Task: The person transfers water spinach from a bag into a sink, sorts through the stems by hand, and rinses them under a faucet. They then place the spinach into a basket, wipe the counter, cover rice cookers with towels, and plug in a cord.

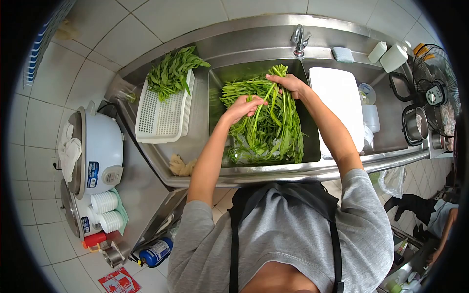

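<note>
A large heap of leafy green stems (pixel 266 132) fills much of the left sink basin (pixel 215 90). My left hand (pixel 243 108) is at the middle of the heap, its fingers closed round a few green stems. Higher and to the right, my right hand (pixel 288 84) grips stems near their cut ends, thumb on top. On the counter left of the basin, a white perforated basket (pixel 161 119) holds more leafy greens (pixel 173 73) at its far end.
A faucet (pixel 299 40) rises behind the basin. To the right are a white board (pixel 336 107), bottles (pixel 393 58), a fan (pixel 435 93) and a pot (pixel 416 124). Rice cookers (pixel 105 146) and stacked cups (pixel 105 202) stand left. Another person (pixel 437 215) is at the lower right.
</note>
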Motion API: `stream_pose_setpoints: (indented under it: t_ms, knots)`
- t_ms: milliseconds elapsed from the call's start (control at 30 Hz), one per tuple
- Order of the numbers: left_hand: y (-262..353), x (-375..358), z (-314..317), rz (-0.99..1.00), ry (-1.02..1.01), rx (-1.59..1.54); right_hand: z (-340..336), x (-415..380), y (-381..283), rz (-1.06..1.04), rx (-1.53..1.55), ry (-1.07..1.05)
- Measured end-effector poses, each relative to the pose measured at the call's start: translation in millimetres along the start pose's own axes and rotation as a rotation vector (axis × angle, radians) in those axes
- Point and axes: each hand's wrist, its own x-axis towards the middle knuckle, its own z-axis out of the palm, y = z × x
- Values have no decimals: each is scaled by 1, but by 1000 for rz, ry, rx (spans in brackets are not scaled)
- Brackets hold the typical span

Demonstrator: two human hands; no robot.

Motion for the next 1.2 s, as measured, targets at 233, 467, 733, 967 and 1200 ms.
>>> stream_pose_setpoints:
  t_ms: [233, 467, 733, 967, 1200]
  knots:
    - [-20, 21, -12, 35, 432, 250, 6, -1, 1, -168, 4, 21]
    - [-53, 28, -25, 123, 516, -152, 6, -10, 2, -272, -11, -9]
    - [-4, 7, -11, 267, 389, 468, 11, -20, -6, -279, -100, -248]
    - [-15, -22, -42, 235, 548, 550, -29, 1, 34, -222, -174, -251]
    - [-32, -30, -17, -148, 337, 951, -33, 3, 28, -156, 16, -23]
